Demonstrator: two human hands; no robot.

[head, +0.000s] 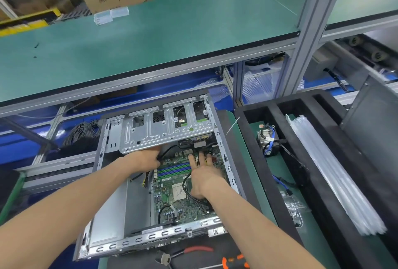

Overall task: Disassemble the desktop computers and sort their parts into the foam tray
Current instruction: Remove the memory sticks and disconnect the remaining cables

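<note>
An open desktop case (120,245) lies in front of me with its green motherboard (172,184) exposed. A metal drive cage (165,131) spans the case's far end. My left hand (146,159) reaches under the cage's near edge, its fingers closed on a black cable (170,150). Flat on the motherboard lies my right hand (203,174), fingers spread near the far connectors, holding nothing I can see. To the right stands a black foam tray (258,161) holding a heatsink with cables (268,139) and clear plastic sleeves (336,174).
Red-handled pliers (189,251) and an orange-handled screwdriver (234,261) lie on a black mat at the near edge. A green-topped shelf (150,38) overhangs the bench, carried by an aluminium post (305,31). A coil of grey cable (81,131) sits left of the case.
</note>
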